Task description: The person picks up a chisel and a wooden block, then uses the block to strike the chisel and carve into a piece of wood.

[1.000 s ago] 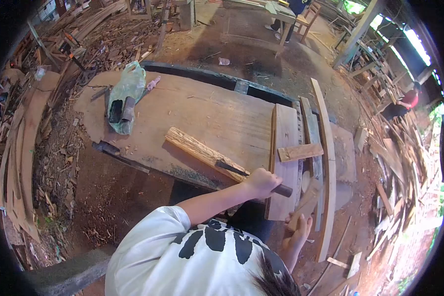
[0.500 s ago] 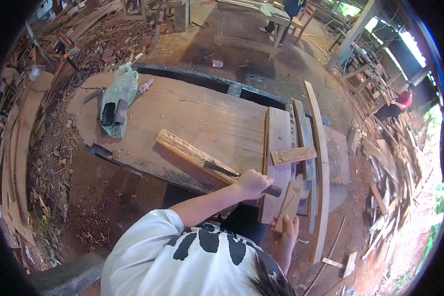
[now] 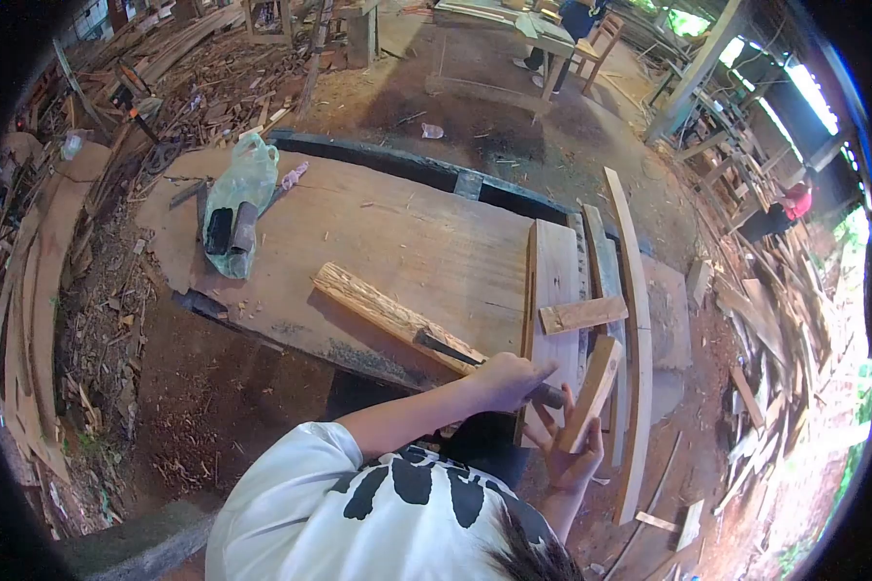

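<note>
My left hand is closed round the handle of a chisel, whose dark blade points to the upper left over a rough-edged wood strip. To the right, my right hand holds a short wood block by its lower end, tilted upward. The chisel handle's end is close to the fingers of my right hand. Another short wood piece lies across a wide plank just above the block.
A plastic bag with dark cylinders lies on the large worktop. Long boards flank its right end. Scrap wood is piled at the right. Two people are farther off.
The block in my right hand has risen and turned, with the fingers spreading around it. My left hand has shifted slightly right with the chisel. The view has moved slightly.
</note>
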`<state>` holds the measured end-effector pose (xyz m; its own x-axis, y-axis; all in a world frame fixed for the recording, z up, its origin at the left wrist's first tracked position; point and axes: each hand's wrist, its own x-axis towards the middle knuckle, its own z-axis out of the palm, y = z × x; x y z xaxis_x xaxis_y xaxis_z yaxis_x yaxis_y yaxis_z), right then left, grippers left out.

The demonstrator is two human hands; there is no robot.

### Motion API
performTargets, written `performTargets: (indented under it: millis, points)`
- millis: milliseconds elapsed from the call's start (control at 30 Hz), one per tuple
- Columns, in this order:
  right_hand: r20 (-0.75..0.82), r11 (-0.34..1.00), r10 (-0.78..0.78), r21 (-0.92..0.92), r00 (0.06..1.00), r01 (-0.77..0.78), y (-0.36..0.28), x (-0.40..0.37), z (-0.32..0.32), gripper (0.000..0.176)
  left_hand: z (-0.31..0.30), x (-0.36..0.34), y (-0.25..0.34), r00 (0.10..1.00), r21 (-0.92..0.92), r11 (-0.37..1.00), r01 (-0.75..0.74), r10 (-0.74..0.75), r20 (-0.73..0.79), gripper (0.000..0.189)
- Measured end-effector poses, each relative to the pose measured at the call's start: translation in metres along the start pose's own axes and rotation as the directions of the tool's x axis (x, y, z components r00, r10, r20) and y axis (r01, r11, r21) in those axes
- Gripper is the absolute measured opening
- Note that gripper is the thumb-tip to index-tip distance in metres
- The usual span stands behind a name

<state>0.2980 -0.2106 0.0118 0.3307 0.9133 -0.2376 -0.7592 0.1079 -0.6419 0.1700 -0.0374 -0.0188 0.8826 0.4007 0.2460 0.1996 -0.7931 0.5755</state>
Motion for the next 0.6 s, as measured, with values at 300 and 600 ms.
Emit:
performTargets:
  millis: [300,600]
  points:
    - [0.176,0.961,0.131,0.22,0.976,-0.169,0.02,0.015,-0.019,0.06,-0.013,-0.013,0.007,0.988,-0.182,0.977,-0.116,0.094,-0.121,0.076]
    - [0.074,0.963,0.049,0.261,0.996,-0.066,0.02,0.007,0.01,0.037,-0.096,-0.055,-0.054,0.995,0.076,0.992,0.1,-0.098,-0.024,0.046]
